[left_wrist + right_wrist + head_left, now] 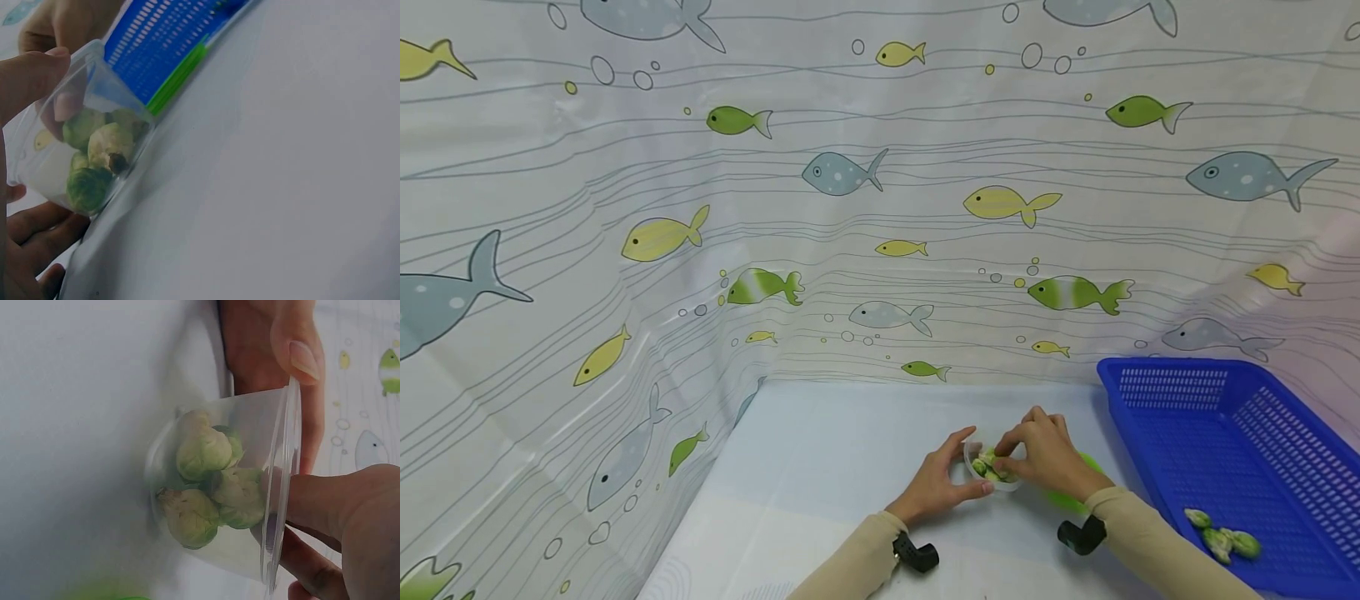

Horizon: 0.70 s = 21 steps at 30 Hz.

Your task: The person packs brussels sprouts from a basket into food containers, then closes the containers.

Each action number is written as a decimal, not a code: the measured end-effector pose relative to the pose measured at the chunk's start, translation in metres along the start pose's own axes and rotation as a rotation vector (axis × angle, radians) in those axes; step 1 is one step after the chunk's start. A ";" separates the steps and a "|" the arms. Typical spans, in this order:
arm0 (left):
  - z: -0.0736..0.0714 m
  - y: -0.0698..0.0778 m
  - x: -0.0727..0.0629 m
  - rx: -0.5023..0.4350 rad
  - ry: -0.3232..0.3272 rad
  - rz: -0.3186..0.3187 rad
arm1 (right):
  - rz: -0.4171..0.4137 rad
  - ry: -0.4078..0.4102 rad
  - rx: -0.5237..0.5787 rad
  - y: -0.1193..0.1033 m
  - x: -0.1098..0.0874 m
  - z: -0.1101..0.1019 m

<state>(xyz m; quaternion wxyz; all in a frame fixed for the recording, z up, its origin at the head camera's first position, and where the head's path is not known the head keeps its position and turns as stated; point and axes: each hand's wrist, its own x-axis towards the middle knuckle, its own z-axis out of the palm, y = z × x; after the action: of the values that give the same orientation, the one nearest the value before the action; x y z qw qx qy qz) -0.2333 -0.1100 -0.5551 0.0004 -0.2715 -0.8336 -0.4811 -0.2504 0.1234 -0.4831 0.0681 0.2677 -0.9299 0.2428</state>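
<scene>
A clear plastic tub (244, 562) stands on the white table with several Brussels sprouts (109, 147) in it. My left hand (936, 483) holds the tub from the left, thumb at the rim and fingers around the far side. From the right, my right hand (1048, 454) reaches down over the rim. Its thumb and fingers pinch a sprout (240, 497) inside the tub, among the others. The fingertips are partly hidden behind that sprout in the right wrist view.
A bright green lid (1090, 461) lies under my right wrist, partly covered. At the right stands a blue perforated basket (1240, 450) with several more sprouts (1246, 545) near its front. A fish-patterned curtain (850, 217) hangs behind and to the left of the table.
</scene>
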 end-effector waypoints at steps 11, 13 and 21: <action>0.000 0.002 0.000 -0.003 0.001 -0.013 | 0.022 -0.023 0.046 -0.002 0.000 -0.003; 0.000 0.003 0.000 -0.002 0.001 -0.010 | 0.025 -0.034 0.053 -0.002 0.000 -0.003; 0.000 0.002 0.000 -0.003 0.002 -0.005 | 0.011 -0.058 0.020 0.000 0.003 0.000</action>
<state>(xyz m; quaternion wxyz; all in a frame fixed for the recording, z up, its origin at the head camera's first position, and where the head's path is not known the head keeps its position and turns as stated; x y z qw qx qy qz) -0.2320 -0.1091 -0.5534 -0.0003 -0.2687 -0.8335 -0.4827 -0.2528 0.1224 -0.4826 0.0370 0.2703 -0.9304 0.2448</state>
